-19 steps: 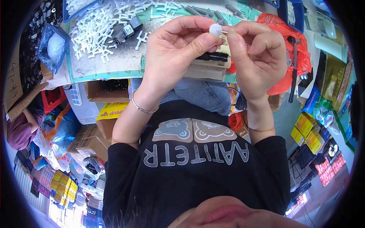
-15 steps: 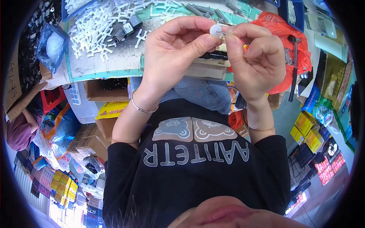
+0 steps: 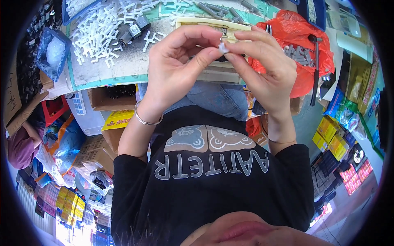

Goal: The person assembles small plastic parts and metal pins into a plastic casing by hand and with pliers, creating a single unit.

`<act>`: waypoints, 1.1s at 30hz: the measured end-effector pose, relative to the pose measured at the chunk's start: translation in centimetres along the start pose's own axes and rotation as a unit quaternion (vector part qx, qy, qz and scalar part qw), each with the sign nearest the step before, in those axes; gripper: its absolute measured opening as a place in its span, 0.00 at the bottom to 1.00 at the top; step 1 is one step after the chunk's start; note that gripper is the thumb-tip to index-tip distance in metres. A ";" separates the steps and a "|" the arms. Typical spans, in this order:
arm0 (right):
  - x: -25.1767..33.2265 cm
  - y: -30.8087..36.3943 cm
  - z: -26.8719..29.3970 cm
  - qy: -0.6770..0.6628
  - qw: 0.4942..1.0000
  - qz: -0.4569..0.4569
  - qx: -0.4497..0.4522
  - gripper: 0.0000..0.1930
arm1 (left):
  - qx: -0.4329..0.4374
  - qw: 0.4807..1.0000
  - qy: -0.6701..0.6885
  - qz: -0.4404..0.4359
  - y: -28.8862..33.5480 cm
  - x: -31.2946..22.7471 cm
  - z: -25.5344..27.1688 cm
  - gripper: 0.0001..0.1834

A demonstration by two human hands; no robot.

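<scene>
Over the workbench, my left hand (image 3: 174,61) and my right hand (image 3: 264,61) meet with fingertips pinched around a small white plastic gear (image 3: 223,48). Both hands are closed on it, and the fingers cover most of the gear. A thin metal pin shows faintly just above it. Directly behind the fingers lies a cream-coloured block-like fixture (image 3: 197,20), partly hidden by both hands. Left of my left hand, a heap of white forked plastic parts (image 3: 96,37) is spread on the bench, with dark grey square-ended pieces (image 3: 135,30) beside it.
A red plastic bag (image 3: 283,24) holding grey cylindrical parts (image 3: 301,55) lies at the right, with a dark long-handled tool (image 3: 314,69) across it. More grey cylinders (image 3: 213,10) lie at the back. A blue bin (image 3: 52,67) stands at the left. Cardboard boxes (image 3: 96,153) are stacked below the bench.
Both hands have shifted slightly left and down. The gear has turned from face-on to a narrower view, and my right fingers have moved from the pin onto the gear.
</scene>
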State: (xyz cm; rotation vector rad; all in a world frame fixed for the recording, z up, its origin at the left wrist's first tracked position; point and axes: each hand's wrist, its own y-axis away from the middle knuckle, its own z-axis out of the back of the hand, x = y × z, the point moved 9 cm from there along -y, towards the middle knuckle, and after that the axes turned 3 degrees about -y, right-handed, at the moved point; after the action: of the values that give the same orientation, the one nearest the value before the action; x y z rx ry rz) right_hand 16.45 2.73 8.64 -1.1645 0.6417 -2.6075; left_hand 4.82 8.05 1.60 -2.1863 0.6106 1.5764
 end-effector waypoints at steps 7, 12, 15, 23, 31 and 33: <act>0.5 1.4 -0.6 0.053 0.997 0.033 0.048 0.09 | 0.038 0.992 -0.096 0.075 1.0 0.1 -0.6 0.23; -2.6 3.7 -1.8 0.116 0.991 -0.020 0.057 0.07 | 0.034 0.853 -0.497 -0.158 2.2 -2.2 -0.7 0.15; -2.8 3.2 -2.7 0.118 0.991 -0.008 0.069 0.07 | 0.020 0.820 -0.546 -0.170 2.9 -1.4 -0.8 0.13; -2.9 2.3 -3.9 0.110 0.983 -0.023 0.148 0.06 | 0.034 0.745 -0.628 -0.221 4.0 -0.1 -1.8 0.14; -3.5 2.2 -2.6 0.092 0.986 -0.060 0.127 0.07 | 0.069 0.736 -0.626 -0.249 4.7 0.0 -2.6 0.18; -3.9 2.3 -3.0 0.084 0.984 -0.074 0.137 0.08 | 0.077 0.734 -0.629 -0.244 4.7 0.3 -3.0 0.18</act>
State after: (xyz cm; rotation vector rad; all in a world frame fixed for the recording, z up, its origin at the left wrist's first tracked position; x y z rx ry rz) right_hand 16.80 3.02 3.24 -0.9487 0.2180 -2.8273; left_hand 4.74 2.46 1.96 -0.6286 -0.2593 2.0512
